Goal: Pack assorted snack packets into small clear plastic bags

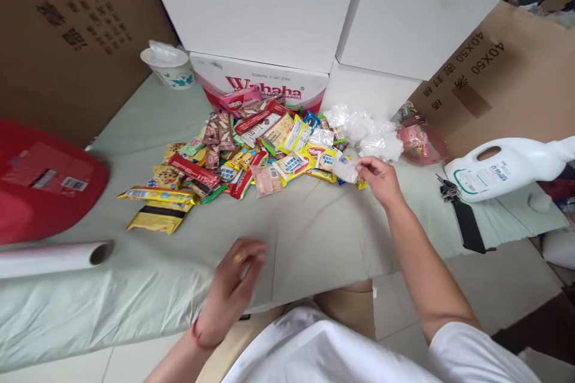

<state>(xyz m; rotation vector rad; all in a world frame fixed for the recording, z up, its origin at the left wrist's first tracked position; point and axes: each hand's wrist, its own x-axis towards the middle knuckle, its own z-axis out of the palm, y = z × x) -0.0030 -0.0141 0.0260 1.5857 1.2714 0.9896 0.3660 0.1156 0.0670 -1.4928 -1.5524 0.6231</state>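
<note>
The right hand (380, 178), right of the frame's centre, pinched a small white packet (345, 170) between thumb and fingertips at the right edge of the snack heap. The packet looked light and thin, a soft film wrapper that would crinkle and flex rather than resist; judging from its sheen it might slide under a loose grip, so a pinch at a sealed edge seemed the surest hold, with the contents possibly brittle if squeezed across the middle.

The left hand (233, 287), low and centre-left in the frame, was blurred; its fingers were loosely curled over the pale green cover and appeared to hold nothing, though the blur left that uncertain.

Just beyond the packet lay the pile of wrapped snacks (242, 152), many overlapping, with crumpled clear plastic bags (368, 131) just beside it to the right and a pink-tinted bag (420, 140) further right. A red-and-white Wahaha carton (260, 81) stood behind the pile, under large white boxes (278, 6). At the far right lay a white jug (503, 167) on its side, with keys and a black strap (462, 215) near it. At the left were a paper cup (168, 66), a red bag (40, 179) and a roll (54, 257) on the tabletop (314, 233).
</note>
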